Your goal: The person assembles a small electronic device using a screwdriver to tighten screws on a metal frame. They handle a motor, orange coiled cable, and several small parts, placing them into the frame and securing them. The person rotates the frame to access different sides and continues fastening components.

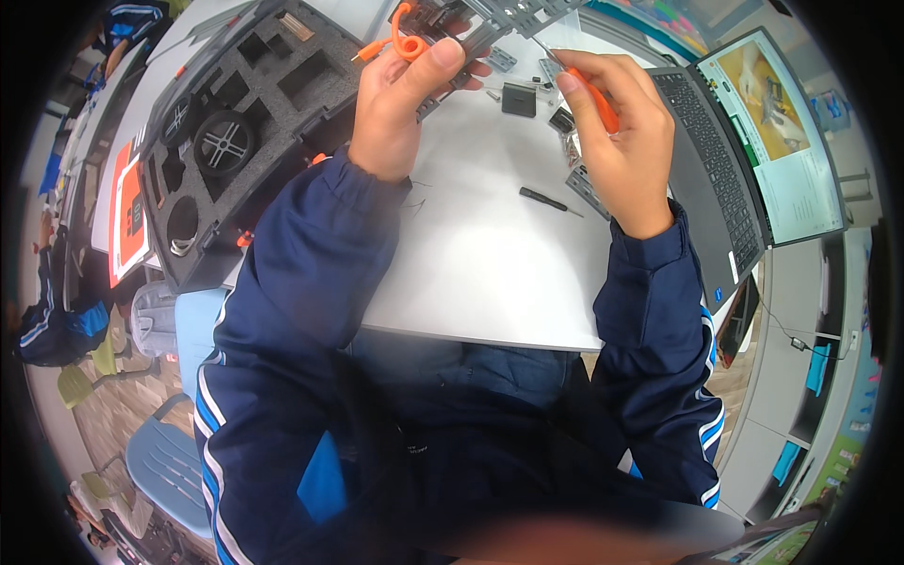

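We see a matt grey metal frame (513, 21), pierced with slots, and a glossy orange plastic cable (407, 40) coiled beside it. The screwdriver (589, 89) has a smooth orange plastic handle and a thin steel shaft. The table (490, 254) looks smooth, matt white laminate. The case (250, 104) holds rough black foam. Our sleeves (311, 245) are slightly shiny navy cloth.

The left hand (400, 99) grips a perforated frame (499, 21); a coiled cable (407, 42) sits over its thumb. Right of that grip, the right hand (617, 132) holds a screwdriver (589, 89). A foam-lined case (240, 122) lies left, a laptop (744, 151) far right, a second screwdriver (546, 200) nearer the body.
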`<state>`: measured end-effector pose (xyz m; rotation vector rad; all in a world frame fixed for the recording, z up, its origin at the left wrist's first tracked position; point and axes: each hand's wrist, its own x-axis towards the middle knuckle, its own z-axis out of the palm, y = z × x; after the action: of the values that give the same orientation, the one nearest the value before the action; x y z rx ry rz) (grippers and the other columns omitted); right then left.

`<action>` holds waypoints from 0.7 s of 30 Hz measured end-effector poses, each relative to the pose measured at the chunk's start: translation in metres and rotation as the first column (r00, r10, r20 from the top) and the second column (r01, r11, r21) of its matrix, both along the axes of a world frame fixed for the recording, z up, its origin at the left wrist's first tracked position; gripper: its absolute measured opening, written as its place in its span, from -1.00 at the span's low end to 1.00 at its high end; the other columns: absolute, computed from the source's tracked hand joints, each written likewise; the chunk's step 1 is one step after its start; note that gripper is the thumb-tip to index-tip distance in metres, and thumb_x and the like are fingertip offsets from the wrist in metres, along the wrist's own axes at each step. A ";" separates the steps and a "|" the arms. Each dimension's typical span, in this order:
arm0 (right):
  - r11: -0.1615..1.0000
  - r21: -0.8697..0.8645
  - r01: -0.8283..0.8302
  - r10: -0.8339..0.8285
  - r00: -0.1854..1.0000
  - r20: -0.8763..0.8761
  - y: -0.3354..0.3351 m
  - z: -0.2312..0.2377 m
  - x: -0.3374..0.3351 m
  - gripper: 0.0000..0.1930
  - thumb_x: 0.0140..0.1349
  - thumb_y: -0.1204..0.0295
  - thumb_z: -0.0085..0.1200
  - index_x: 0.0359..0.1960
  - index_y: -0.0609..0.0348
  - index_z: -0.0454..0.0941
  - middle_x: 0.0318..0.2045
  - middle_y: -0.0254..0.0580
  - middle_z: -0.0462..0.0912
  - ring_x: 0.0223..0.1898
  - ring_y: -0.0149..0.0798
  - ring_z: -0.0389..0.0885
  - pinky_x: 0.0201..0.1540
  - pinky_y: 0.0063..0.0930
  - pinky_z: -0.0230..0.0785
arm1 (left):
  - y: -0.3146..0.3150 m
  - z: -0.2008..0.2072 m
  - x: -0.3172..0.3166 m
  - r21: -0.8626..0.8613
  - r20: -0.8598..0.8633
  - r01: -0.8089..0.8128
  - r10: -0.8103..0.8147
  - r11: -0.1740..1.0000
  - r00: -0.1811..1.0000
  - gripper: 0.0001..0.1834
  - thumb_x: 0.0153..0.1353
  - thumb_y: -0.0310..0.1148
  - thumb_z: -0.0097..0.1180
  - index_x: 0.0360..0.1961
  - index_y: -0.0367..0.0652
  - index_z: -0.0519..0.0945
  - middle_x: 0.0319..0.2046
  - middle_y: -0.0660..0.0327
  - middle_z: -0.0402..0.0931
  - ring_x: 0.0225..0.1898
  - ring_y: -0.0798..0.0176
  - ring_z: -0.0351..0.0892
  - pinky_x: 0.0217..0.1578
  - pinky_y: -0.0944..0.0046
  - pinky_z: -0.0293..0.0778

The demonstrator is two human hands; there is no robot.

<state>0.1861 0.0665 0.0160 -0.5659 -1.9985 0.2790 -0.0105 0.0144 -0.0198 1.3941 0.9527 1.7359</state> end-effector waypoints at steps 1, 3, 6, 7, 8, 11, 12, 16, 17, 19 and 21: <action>1.000 0.003 0.001 -0.001 1.000 0.006 0.000 0.000 0.001 -0.85 0.20 0.58 0.15 -0.20 0.21 0.66 -0.35 -0.21 0.59 -0.39 -0.29 0.61 -0.32 -0.54 0.44 | 0.000 0.000 0.000 -0.013 -0.002 -0.008 0.008 1.000 1.000 -0.25 0.32 0.21 -0.12 0.14 -0.34 0.45 -0.01 -0.04 0.55 -0.01 0.09 0.58 0.03 0.10 0.45; 1.000 0.007 0.003 -0.003 1.000 0.019 -0.001 0.000 0.002 -0.86 0.20 0.58 0.14 -0.20 0.21 0.65 -0.35 -0.20 0.59 -0.38 -0.28 0.61 -0.31 -0.54 0.44 | 0.000 -0.001 0.000 0.010 -0.009 0.006 -0.005 1.000 1.000 -0.24 0.32 0.22 -0.12 0.14 -0.34 0.45 -0.01 -0.04 0.56 -0.01 0.09 0.58 0.03 0.11 0.46; 1.000 -0.022 -0.001 0.002 0.999 0.040 -0.001 0.000 0.004 -0.87 0.21 0.58 0.13 -0.21 0.22 0.65 -0.35 -0.20 0.59 -0.37 -0.28 0.61 -0.31 -0.54 0.45 | 0.001 -0.001 0.002 0.025 0.060 0.028 -0.029 0.999 0.998 -0.30 0.26 0.14 0.03 0.10 -0.34 0.47 -0.10 0.06 0.58 -0.08 0.20 0.59 -0.06 0.23 0.45; 0.999 -0.033 0.001 0.000 0.999 0.038 -0.001 0.000 0.004 -0.87 0.22 0.57 0.13 -0.21 0.22 0.65 -0.35 -0.20 0.59 -0.37 -0.28 0.61 -0.30 -0.54 0.45 | 0.001 -0.001 0.003 0.030 0.094 0.036 -0.038 0.999 0.995 -0.32 0.23 0.10 0.10 0.08 -0.34 0.48 -0.14 0.11 0.59 -0.12 0.26 0.59 -0.10 0.29 0.45; 0.999 -0.043 0.003 -0.002 0.999 0.036 -0.001 -0.001 0.004 -0.87 0.22 0.57 0.13 -0.21 0.21 0.65 -0.35 -0.20 0.60 -0.37 -0.28 0.60 -0.29 -0.53 0.45 | 0.001 -0.001 0.003 0.031 0.103 0.037 -0.040 0.999 0.994 -0.33 0.23 0.09 0.10 0.08 -0.35 0.48 -0.14 0.11 0.58 -0.12 0.26 0.59 -0.09 0.28 0.45; 0.997 -0.079 -0.016 0.015 1.000 -0.015 0.000 -0.003 0.003 -0.88 0.24 0.54 0.12 -0.21 0.21 0.65 -0.36 -0.19 0.60 -0.37 -0.27 0.59 -0.28 -0.51 0.44 | 0.000 0.000 0.005 0.033 0.123 0.038 -0.042 0.999 0.992 -0.35 0.24 0.06 0.11 0.08 -0.35 0.48 -0.13 0.11 0.58 -0.12 0.25 0.58 -0.08 0.27 0.46; 0.995 -0.091 -0.027 0.023 0.999 -0.040 0.001 -0.003 0.003 -0.88 0.25 0.53 0.12 -0.21 0.21 0.64 -0.37 -0.19 0.60 -0.38 -0.27 0.59 -0.28 -0.50 0.44 | 0.000 0.001 0.005 0.034 0.125 0.038 -0.042 0.999 0.991 -0.36 0.24 0.05 0.11 0.07 -0.36 0.48 -0.13 0.11 0.58 -0.12 0.25 0.58 -0.08 0.27 0.46; 0.980 -0.200 -0.023 0.016 0.999 -0.040 0.000 -0.006 0.003 -0.88 0.26 0.51 0.12 -0.20 0.20 0.64 -0.38 -0.19 0.60 -0.38 -0.28 0.58 -0.27 -0.51 0.42 | -0.002 0.002 0.007 0.014 -0.002 -0.026 0.026 1.000 1.000 -0.25 0.30 0.21 -0.10 0.13 -0.33 0.46 -0.03 -0.04 0.57 -0.03 0.10 0.60 0.01 0.14 0.48; 0.979 -0.203 -0.023 0.015 0.999 -0.039 -0.001 -0.006 0.004 -0.88 0.26 0.51 0.12 -0.20 0.20 0.64 -0.39 -0.19 0.60 -0.38 -0.28 0.58 -0.27 -0.51 0.42 | -0.002 0.002 0.007 0.012 -0.002 -0.023 0.023 1.000 1.000 -0.25 0.30 0.20 -0.09 0.14 -0.33 0.46 -0.02 -0.04 0.57 -0.03 0.10 0.60 0.01 0.14 0.48; 0.977 -0.210 -0.020 0.013 0.999 -0.036 -0.002 -0.007 0.003 -0.88 0.26 0.51 0.12 -0.20 0.20 0.64 -0.39 -0.19 0.60 -0.38 -0.28 0.59 -0.27 -0.51 0.42 | -0.002 0.002 0.006 0.008 -0.001 -0.018 0.018 1.000 1.000 -0.26 0.30 0.20 -0.09 0.14 -0.33 0.46 -0.02 -0.04 0.57 -0.03 0.10 0.60 0.02 0.13 0.48; 0.976 -0.218 -0.017 0.011 0.999 -0.031 -0.002 -0.007 0.002 -0.88 0.26 0.51 0.12 -0.21 0.20 0.64 -0.39 -0.19 0.59 -0.37 -0.29 0.59 -0.27 -0.51 0.42 | -0.002 0.002 0.006 0.002 -0.002 -0.018 0.018 1.000 1.000 -0.25 0.30 0.20 -0.09 0.14 -0.33 0.46 -0.02 -0.04 0.57 -0.03 0.10 0.60 0.02 0.13 0.48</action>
<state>0.1884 0.0647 0.0089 -0.6819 -1.9560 0.5178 -0.0044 0.0120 -0.0180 1.3929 0.9678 1.7493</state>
